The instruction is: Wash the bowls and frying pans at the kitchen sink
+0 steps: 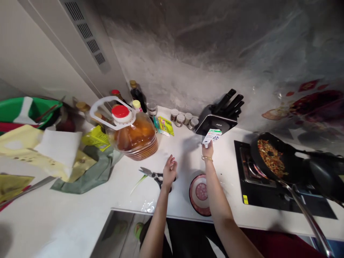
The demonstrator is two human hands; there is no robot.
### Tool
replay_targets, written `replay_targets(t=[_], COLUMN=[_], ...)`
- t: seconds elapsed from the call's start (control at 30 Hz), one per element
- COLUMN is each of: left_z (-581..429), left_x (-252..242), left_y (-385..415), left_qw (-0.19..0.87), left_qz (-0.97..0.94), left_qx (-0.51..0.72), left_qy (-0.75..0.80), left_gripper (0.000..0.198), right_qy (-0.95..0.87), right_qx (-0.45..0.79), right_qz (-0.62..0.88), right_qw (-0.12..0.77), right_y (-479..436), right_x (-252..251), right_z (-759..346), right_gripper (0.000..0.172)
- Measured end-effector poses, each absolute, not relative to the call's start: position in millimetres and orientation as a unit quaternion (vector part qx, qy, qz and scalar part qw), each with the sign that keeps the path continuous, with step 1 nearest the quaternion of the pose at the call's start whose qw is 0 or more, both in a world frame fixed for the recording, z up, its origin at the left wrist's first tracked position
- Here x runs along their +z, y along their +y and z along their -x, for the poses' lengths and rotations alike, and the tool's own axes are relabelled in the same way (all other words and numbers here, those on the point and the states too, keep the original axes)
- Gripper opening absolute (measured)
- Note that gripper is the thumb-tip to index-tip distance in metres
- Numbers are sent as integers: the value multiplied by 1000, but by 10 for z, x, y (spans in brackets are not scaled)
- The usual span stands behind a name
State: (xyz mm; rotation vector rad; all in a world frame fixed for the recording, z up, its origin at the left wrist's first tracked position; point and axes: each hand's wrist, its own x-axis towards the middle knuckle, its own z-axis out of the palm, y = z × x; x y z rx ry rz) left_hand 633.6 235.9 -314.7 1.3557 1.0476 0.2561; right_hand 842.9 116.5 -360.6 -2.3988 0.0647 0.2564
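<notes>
My right hand (208, 149) is closed on the lower edge of a white salt packet (212, 137) with a green top, held in front of the black knife block (216, 121). Loosely curled, my left hand (169, 172) has its fingers a little apart and nothing in them. Beneath it lie black-handled scissors (152, 174), partly hidden by the hand and wrist. A thin green scallion piece (138, 184) rests near the blades. Beside my right forearm stands a pink-patterned bowl (195, 186), its right side covered by the arm.
A large oil jug (136, 138) stands to the left, with a yellow-green packet (165, 125) and several spice jars (180, 120) along the wall. On the right, a pan of chopped food (271, 157) sits on the stove (243, 179). Bags and a green basin (44, 107) occupy the far left.
</notes>
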Motion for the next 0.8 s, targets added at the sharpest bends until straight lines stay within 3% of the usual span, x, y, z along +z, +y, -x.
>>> replay_targets(t=[0.17, 0.4, 0.57, 0.73, 0.8], left_z=[-5989, -5657, -5485, -5494, -5541], left_x=[-2896, -2759, -2729, -2777, -2812], left_y=[2205, 1633, 1326, 1190, 1142], left_qw=[593, 605, 625, 671, 688], left_qz=[-675, -659, -637, -559, -531], left_qx=[97, -59, -93, -158, -173], left_qy=[427, 443, 441, 461, 463], left_gripper=[34, 36, 35, 56, 58], right_qy=[-74, -116, -62, 5, 33], right_qx=[195, 281, 295, 277, 248], right_qz=[930, 933, 930, 923, 910], right_qw=[303, 194, 211, 268, 330], right_y=[437, 760, 737, -81, -486], right_x=[-3511, -3644, -3665, -3316, -3120], right_z=[-8082, -8307, -8311, -8001, -7774], right_gripper=[30, 21, 16, 12, 17])
